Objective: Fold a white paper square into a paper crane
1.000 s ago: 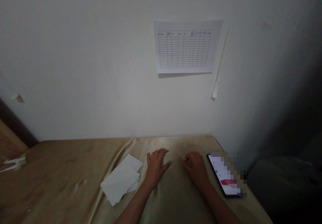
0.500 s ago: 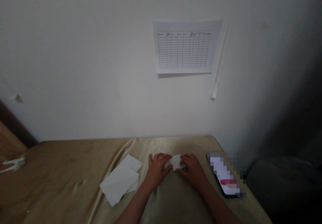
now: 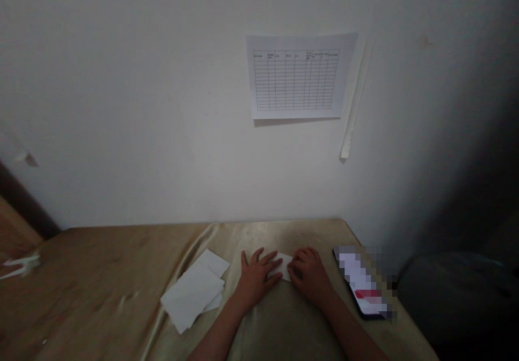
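- Resting spread, not gripping: left hand (image 3: 257, 278), fingertips over the left part of a small white paper piece (image 3: 285, 266).
- Right hand (image 3: 310, 274): fingers curled at its right edge; can't tell if pinched.
- Paper sits between hands on shiny gold-tan cloth (image 3: 279, 326). Uneven pressure could skew or crease it; slick cloth could let it slide.
- Overlapping white paper sheets (image 3: 193, 292) beside left forearm: a bump could scatter them.
- No containers visible.
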`<state>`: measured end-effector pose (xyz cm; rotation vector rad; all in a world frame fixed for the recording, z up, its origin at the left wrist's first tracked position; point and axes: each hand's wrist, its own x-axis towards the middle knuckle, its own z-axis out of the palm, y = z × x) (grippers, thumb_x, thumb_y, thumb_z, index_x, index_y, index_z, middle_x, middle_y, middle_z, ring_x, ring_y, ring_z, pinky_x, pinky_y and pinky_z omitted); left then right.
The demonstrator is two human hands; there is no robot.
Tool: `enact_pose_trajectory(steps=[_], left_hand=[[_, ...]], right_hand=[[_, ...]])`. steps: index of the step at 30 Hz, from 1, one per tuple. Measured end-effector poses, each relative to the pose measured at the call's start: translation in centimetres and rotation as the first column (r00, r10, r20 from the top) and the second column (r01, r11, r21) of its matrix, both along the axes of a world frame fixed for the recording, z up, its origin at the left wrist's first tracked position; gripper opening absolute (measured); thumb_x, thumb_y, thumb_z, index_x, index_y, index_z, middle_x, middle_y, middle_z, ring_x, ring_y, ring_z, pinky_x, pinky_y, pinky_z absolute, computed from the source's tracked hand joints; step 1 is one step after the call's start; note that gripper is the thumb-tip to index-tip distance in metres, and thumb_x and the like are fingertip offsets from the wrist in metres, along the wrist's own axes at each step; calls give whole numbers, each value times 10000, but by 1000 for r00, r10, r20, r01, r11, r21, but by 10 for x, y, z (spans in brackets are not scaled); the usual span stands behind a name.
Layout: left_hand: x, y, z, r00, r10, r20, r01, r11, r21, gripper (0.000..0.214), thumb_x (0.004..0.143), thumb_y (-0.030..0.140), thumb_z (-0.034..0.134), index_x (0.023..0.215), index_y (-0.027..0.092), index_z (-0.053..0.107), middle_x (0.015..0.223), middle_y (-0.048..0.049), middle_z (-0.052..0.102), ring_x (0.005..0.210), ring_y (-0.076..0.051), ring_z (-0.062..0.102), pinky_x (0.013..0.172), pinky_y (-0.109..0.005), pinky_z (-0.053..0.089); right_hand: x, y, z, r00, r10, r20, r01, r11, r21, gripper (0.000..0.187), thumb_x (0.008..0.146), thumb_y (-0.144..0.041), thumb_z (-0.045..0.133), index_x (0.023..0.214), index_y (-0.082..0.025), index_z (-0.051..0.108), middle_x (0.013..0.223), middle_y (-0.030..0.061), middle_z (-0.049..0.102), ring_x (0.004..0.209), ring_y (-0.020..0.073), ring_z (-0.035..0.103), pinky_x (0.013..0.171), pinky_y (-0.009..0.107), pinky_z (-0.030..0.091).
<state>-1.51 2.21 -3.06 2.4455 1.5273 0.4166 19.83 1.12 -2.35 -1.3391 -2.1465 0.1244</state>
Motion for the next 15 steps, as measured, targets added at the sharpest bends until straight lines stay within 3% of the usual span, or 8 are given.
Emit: enact_pose_trajectory(steps=[5, 10, 15], left_hand=[[0, -1, 3, 1000, -11, 19, 11, 1000, -26, 399, 938, 508, 511, 1336, 474, 523, 1497, 40, 484, 1440, -371, 264, 1051, -819, -57], [2, -4, 6, 999, -16, 31, 16, 1000, -14, 379, 952, 445, 503, 1329, 473, 526, 1502, 51, 476, 1456, -358, 234, 1050, -818, -60], [4, -3, 2, 1000, 6, 26, -6, 1000, 23, 445, 909, 321, 579, 1324, 474, 532, 1495, 48, 485, 1409, -344, 302, 1069, -799, -34]], right_hand=[[1, 1, -2, 999, 11, 31, -9, 998, -57, 258, 858, -245, 608, 1089, -297, 707, 1180, 43, 644, 1199, 235, 489, 1106, 443, 290], [2, 1, -5, 999, 42, -34, -45, 995, -93, 282, 820, -209, 617, 1068, -294, 718, 1112, 42, 658, 1180, 247, 494, 1100, 452, 304], [2, 1, -5, 994, 81, -71, -88, 990, -107, 270, 816, -204, 602, 1048, -281, 719, 1186, 36, 654, 1237, 247, 460, 1116, 461, 290]])
